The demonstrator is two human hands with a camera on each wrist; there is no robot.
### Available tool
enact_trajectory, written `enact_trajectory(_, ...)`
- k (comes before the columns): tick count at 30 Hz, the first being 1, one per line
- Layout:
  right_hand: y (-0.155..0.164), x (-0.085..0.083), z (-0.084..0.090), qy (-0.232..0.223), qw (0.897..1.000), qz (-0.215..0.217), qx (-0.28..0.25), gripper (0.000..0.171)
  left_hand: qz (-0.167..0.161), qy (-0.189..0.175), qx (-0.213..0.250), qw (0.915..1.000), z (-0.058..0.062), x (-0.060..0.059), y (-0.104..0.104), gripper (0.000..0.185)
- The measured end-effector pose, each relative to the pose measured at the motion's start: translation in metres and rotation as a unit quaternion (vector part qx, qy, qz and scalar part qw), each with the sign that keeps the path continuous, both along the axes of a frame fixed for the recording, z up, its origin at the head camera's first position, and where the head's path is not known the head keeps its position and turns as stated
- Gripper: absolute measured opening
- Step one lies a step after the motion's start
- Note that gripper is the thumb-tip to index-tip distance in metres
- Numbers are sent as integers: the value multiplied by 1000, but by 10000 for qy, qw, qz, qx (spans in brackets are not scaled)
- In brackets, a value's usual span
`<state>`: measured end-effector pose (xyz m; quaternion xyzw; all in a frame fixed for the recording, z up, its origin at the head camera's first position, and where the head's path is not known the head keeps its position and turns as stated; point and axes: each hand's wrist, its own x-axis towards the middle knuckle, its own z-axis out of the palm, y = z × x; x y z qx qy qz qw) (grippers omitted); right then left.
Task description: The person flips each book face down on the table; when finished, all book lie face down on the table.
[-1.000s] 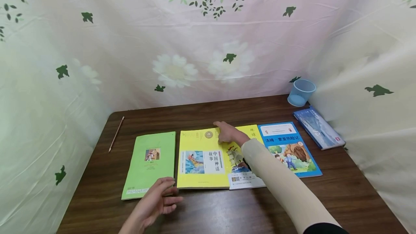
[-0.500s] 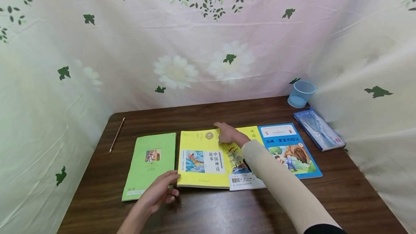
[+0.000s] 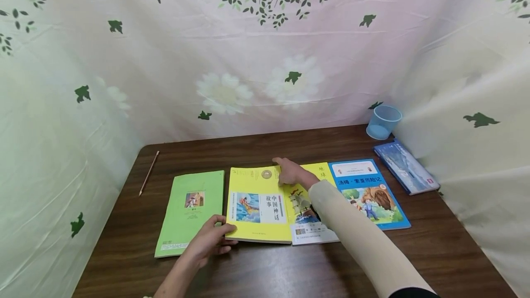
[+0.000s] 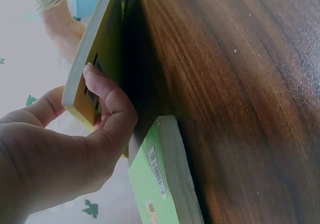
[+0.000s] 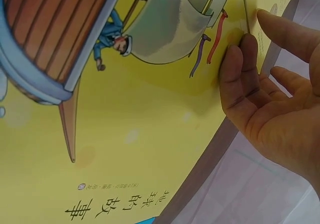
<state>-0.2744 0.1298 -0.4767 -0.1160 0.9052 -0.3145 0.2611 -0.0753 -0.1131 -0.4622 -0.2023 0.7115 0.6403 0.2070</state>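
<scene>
Left hand [image 3: 210, 239] advanced, pinches yellow book [image 3: 256, 181] edge; gap leftward; right hand [image 3: 291, 172]: grip unclear

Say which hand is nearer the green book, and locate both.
Left. The left hand is by the near right corner of the green book; the right hand is farther, at the far right corner of the adjacent yellow book.

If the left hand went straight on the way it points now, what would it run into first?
The yellow book, at once: the left hand grips its near left corner. Past that, the line seems to run across the cover toward the right hand, though depth is unclear.
</scene>
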Motion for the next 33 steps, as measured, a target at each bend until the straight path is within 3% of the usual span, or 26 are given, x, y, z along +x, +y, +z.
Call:
enact_trajectory(7,-1,0,0,-48,10000,-32,-74,86,210,93,-229,9995,-2,-2,2,40)
enact_trajectory(18,0,-1,-3,-60,9998,-59,-165,89,175,289,-414,9986,-3,-2,1,40)
enact_trajectory(33,1,-1,2,-126,9996,-199,-184,88,86,711,-692,9950,7,-3,3,38)
